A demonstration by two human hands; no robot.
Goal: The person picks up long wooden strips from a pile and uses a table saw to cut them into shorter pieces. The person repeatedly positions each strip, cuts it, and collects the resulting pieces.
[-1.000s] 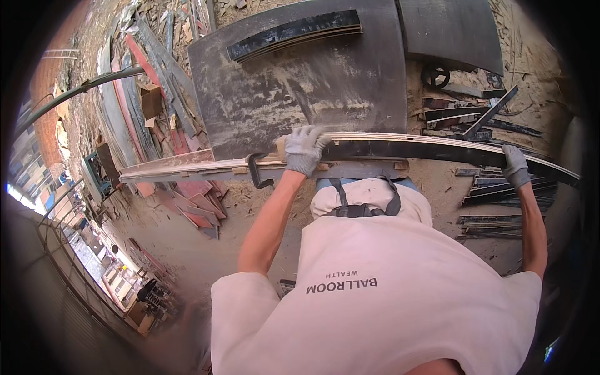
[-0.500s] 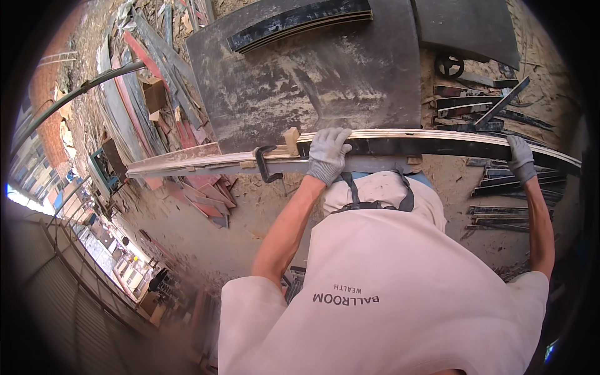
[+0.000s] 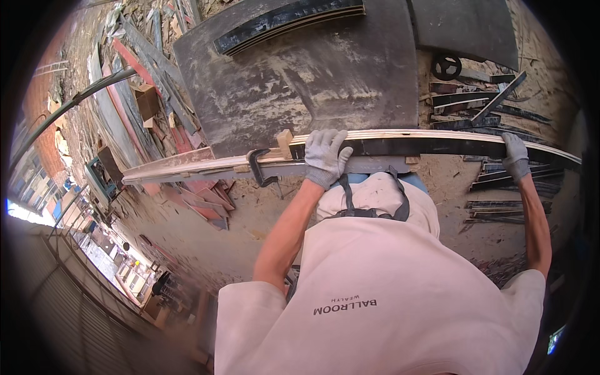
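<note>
Both my hands wear grey work gloves. My left hand (image 3: 324, 156) is closed over the left end of a bundle of long black-faced plywood strips (image 3: 406, 147), its fingers over the top edge and its thumb on the near face. Farther along, toward the right end, my right hand (image 3: 515, 155) grips the same bundle. The strips stand on edge along the table's near side. Their left end lies next to a small wooden block (image 3: 284, 144). Left of the block, a black C-clamp (image 3: 259, 167) is fixed on a long wooden fence (image 3: 194, 165).
Beyond the strips lies a dusty dark tabletop (image 3: 300, 81), with another stack of black plywood strips (image 3: 290, 26) at its far side. Offcuts (image 3: 500, 175) are piled at right, near a black handwheel (image 3: 446, 66). Scrap boards and a cardboard box (image 3: 147, 101) lie at left.
The whole view has shifted slightly left. Both hands keep their hold on the plywood strips, with no clear movement along the table.
</note>
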